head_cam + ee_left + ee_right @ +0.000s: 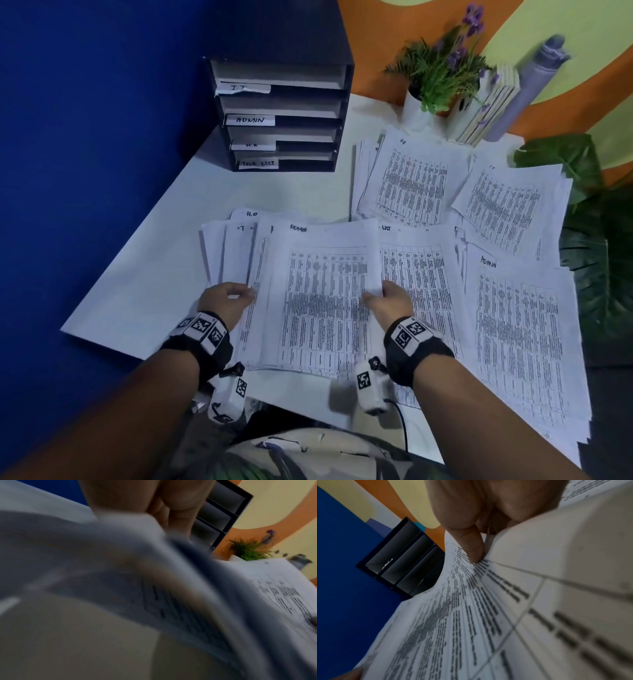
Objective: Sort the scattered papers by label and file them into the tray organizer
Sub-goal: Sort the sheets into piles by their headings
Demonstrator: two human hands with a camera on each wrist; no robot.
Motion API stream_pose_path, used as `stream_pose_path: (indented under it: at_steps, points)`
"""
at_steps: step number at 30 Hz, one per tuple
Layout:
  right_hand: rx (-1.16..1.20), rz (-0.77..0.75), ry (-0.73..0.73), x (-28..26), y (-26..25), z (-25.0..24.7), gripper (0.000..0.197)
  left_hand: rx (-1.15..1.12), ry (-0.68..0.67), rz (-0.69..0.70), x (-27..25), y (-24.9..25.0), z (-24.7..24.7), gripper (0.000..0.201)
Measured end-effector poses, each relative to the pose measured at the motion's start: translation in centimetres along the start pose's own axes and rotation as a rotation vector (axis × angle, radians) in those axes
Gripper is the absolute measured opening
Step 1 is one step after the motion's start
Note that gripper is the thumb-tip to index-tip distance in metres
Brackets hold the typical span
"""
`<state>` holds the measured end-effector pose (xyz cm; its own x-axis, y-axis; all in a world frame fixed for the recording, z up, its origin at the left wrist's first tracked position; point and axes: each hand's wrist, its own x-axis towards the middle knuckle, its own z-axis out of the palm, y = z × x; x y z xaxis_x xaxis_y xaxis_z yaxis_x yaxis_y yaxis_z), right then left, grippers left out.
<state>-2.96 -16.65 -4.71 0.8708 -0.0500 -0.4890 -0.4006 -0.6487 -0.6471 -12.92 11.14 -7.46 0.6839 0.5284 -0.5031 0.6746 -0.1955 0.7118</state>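
Observation:
Printed sheets with handwritten labels cover the white table. A fanned stack topped by a sheet marked ADMIN lies in front of me. My left hand grips the stack's left edge, its fingers curled over the paper. My right hand pinches the ADMIN sheet's right edge, the thumb on the printed side. The black tray organizer stands at the back left, with shelves tagged IT, ADMIN, H.R and TASK LIST; it shows again as the organizer in the right wrist view.
More paper piles lie to the right: an H.R pile, an IT pile, an ADMIN pile. A potted plant, books and a grey roll stand at the back. Large green leaves border the table's right edge.

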Motion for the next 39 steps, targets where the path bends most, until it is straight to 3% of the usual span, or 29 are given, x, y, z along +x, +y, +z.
stream_pose_path:
  at_steps: [5, 9, 11, 14, 19, 21, 23, 25, 27, 30, 33, 39]
  points:
    - [-0.013, 0.034, 0.071, 0.6, 0.8, -1.5, 0.026, 0.113, -0.001, -0.060, -0.1, 0.4, -0.3, 0.030]
    - [0.055, 0.073, 0.058, 1.2, 1.9, -1.3, 0.045, 0.117, -0.001, -0.031, -0.3, 0.5, -0.2, 0.033]
    - [0.076, 0.081, 0.024, 1.1, 1.9, -1.3, 0.038, 0.103, 0.007, 0.001, -0.3, 0.4, 0.0, 0.031]
    - [0.121, 0.092, -0.013, 1.1, 2.5, -0.8, 0.044, 0.038, 0.027, 0.028, -0.5, 0.4, 0.2, 0.022]
    - [0.286, 0.106, -0.078, 0.7, 2.3, -0.3, 0.021, -0.065, 0.070, 0.035, -1.0, 0.4, 0.7, 0.018]
    - [0.282, 0.101, -0.070, 0.4, 1.9, -0.7, 0.039, -0.060, 0.125, 0.061, -1.2, 0.6, 0.8, 0.018]
    - [0.316, 0.113, -0.034, 0.5, 2.0, -0.9, 0.062, -0.086, 0.148, 0.093, -1.1, 0.6, 0.6, 0.039]
    - [0.334, 0.111, -0.017, 0.7, 2.1, -1.1, 0.069, -0.087, 0.088, 0.099, -0.9, 0.5, 0.4, 0.055]
    - [0.340, 0.085, -0.024, 0.8, 2.4, -1.1, 0.072, -0.102, 0.002, 0.067, -0.6, 0.7, 0.4, 0.054]
    - [0.341, 0.015, -0.025, 0.5, 2.4, -0.5, 0.064, -0.239, -0.081, -0.034, -0.8, 1.4, 0.9, 0.040]
    - [0.397, 0.015, -0.051, 0.0, 2.0, -0.3, 0.051, -0.262, -0.131, -0.080, -1.0, 1.7, 1.4, 0.048]
    - [0.419, -0.015, -0.085, -0.2, 1.9, 0.1, 0.030, -0.080, 0.005, 0.003, -0.9, 0.7, 1.2, 0.020]
